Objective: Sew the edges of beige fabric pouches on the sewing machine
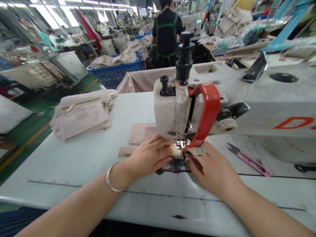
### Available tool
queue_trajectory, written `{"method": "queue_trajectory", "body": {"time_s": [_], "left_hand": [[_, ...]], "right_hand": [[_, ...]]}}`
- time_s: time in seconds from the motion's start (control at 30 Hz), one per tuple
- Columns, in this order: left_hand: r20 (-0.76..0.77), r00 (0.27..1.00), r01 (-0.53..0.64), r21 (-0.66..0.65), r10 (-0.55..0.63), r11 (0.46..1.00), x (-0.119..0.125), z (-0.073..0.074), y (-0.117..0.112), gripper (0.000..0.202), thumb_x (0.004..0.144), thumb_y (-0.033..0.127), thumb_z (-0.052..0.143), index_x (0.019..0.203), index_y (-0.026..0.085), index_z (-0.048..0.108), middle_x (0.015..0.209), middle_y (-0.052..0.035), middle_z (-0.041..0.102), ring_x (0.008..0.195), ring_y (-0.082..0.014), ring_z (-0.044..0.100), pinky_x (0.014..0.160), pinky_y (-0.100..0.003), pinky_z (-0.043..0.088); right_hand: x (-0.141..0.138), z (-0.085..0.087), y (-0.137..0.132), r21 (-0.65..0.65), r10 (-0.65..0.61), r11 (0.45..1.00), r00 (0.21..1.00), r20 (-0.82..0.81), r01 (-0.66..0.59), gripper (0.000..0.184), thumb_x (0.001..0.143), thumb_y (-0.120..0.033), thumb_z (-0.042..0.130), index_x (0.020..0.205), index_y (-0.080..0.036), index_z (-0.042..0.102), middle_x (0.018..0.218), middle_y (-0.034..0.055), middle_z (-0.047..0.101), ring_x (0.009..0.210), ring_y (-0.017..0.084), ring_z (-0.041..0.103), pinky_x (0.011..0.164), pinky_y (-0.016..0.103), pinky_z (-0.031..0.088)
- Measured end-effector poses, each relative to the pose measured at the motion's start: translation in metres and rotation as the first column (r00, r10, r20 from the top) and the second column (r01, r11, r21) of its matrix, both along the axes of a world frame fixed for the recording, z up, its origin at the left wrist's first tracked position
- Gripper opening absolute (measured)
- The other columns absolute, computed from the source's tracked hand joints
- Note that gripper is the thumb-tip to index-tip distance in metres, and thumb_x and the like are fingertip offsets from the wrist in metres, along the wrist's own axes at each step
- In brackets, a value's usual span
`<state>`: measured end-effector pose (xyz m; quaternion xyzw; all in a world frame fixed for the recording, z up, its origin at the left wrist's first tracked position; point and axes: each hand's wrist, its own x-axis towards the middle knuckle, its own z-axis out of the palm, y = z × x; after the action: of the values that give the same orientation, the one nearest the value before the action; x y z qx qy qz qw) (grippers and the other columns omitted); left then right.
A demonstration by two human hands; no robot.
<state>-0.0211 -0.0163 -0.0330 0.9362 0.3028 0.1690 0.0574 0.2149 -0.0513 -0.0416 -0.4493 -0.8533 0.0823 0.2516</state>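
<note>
My left hand (pixel 154 151) lies over a beige fabric piece (pixel 142 131), its thumb and fingers closed on the front strip beside the presser foot (pixel 181 144). A ring and a silver bangle are on this arm. My right hand (pixel 213 166) is at the other side of the foot, fingers closed around a dark narrow tool (pixel 197 162) whose kind I cannot make out. Its fingertips are partly hidden behind the red guard (pixel 207 110) of the sewing machine (pixel 165 112). Fabric shows under the foot, between the two hands.
A stack of beige sewn pieces (pixel 84 115) lies at the table's left. Pink-handled thread snips (pixel 249 160) rest right of my right hand. Beyond the table are a blue basket (pixel 116 70) heaped with fabric and a seated person (pixel 166 33) in a dark top.
</note>
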Motion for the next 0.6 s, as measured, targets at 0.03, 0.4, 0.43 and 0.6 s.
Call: {"method": "queue_trajectory", "body": {"time_s": [0.03, 0.4, 0.43, 0.6], "left_hand": [[0.013, 1.0, 0.001, 0.019, -0.002, 1.0, -0.003, -0.001, 0.001, 0.022, 0.095, 0.029, 0.054, 0.113, 0.02, 0.062, 0.118, -0.006, 0.063, 0.109, -0.023, 0.057, 0.098, -0.041, 0.046], [0.186, 0.982, -0.022, -0.028, 0.026, 0.999, 0.005, -0.008, -0.012, 0.015, 0.091, 0.02, 0.06, 0.106, 0.019, 0.064, 0.109, -0.0021, 0.07, 0.101, -0.0173, 0.064, 0.094, -0.034, 0.049], [0.183, 0.983, -0.029, -0.024, 0.033, 0.999, 0.007, -0.009, -0.014, 0.014, 0.092, 0.019, 0.059, 0.104, 0.019, 0.064, 0.108, -0.0018, 0.071, 0.101, -0.0175, 0.065, 0.094, -0.035, 0.049], [0.168, 0.984, -0.055, 0.014, 0.052, 0.998, 0.013, -0.009, -0.016, 0.013, 0.094, 0.019, 0.055, 0.102, 0.019, 0.065, 0.105, -0.0012, 0.072, 0.099, -0.0179, 0.066, 0.093, -0.036, 0.049]], "right_hand": [[0.002, 0.001, 0.001, 0.027, -0.033, 0.999, 0.999, -0.014, 0.034, 0.023, 0.088, -0.015, 0.048, 0.108, -0.013, 0.06, 0.105, 0.0132, 0.06, 0.099, 0.028, 0.055, 0.084, 0.042, 0.049], [0.002, 0.001, 0.002, 0.081, -0.029, 0.996, 0.998, 0.06, 0.024, 0.023, 0.093, -0.028, 0.054, 0.076, -0.018, 0.065, 0.078, 0.0068, 0.062, 0.081, 0.024, 0.054, 0.076, 0.039, 0.046], [-0.001, -0.001, 0.0, 0.073, 0.034, 0.997, 0.999, 0.014, -0.035, 0.018, 0.094, -0.025, 0.053, 0.085, -0.017, 0.067, 0.085, 0.0074, 0.064, 0.085, 0.024, 0.056, 0.078, 0.039, 0.046], [-0.008, -0.01, -0.005, 0.026, 0.126, 0.992, 0.99, -0.063, -0.125, 0.017, 0.095, -0.016, 0.05, 0.101, -0.017, 0.066, 0.097, 0.0078, 0.067, 0.091, 0.023, 0.059, 0.082, 0.037, 0.049]]}}
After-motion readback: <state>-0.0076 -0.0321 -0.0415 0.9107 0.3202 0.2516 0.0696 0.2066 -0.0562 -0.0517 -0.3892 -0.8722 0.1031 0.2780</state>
